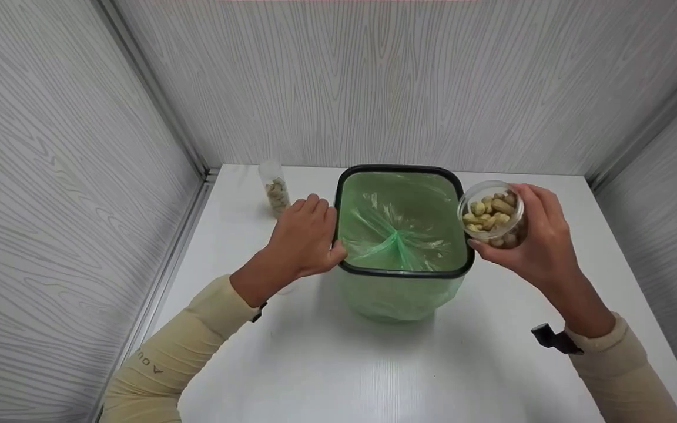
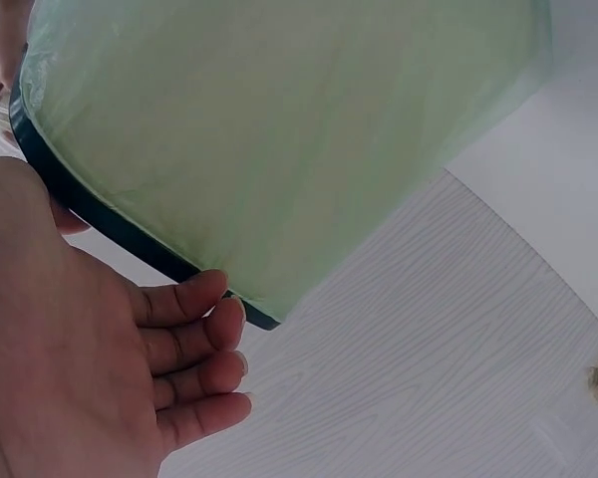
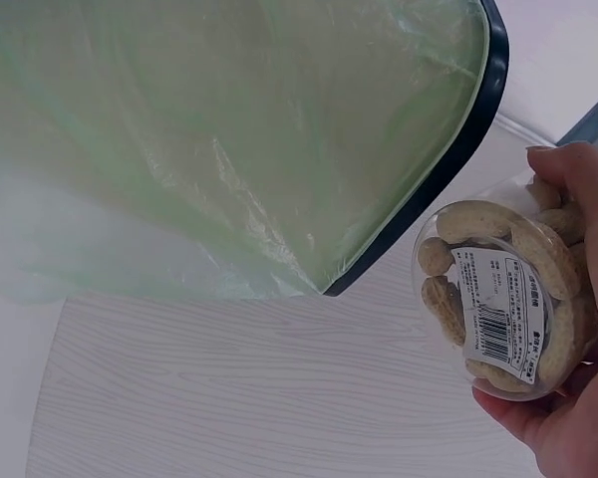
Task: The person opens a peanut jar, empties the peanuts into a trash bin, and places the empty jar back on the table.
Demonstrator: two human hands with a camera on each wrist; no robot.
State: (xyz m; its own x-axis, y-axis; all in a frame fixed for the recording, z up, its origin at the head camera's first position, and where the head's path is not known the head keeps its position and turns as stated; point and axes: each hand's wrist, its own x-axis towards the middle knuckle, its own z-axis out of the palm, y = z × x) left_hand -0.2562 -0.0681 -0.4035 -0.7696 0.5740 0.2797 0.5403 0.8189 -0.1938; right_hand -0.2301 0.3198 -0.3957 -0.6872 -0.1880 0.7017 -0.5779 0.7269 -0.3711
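Note:
A trash bin with a black rim point(image 1: 409, 274) stands mid-table, lined with a pale green plastic bag point(image 1: 374, 249) that is gathered to a point inside. My left hand point(image 1: 306, 235) grips the rim's left side, its thumb over the edge and its fingertips point(image 2: 214, 289) at the dark rim in the left wrist view. At the rim's right side, my right hand point(image 1: 541, 241) holds a clear plastic jar point(image 3: 498, 314) of unshelled peanuts point(image 1: 488, 212). The jar has no lid on and leans with its mouth toward the head camera; a barcode label shows on its base.
Behind my left hand stands a second clear container point(image 1: 270, 170) with light brown pieces inside. The white table point(image 1: 397, 376) is bounded by wood-grained panels point(image 1: 374, 82) at the back and both sides. Part of a faint clear round edge point(image 1: 287, 289) shows beside my left wrist.

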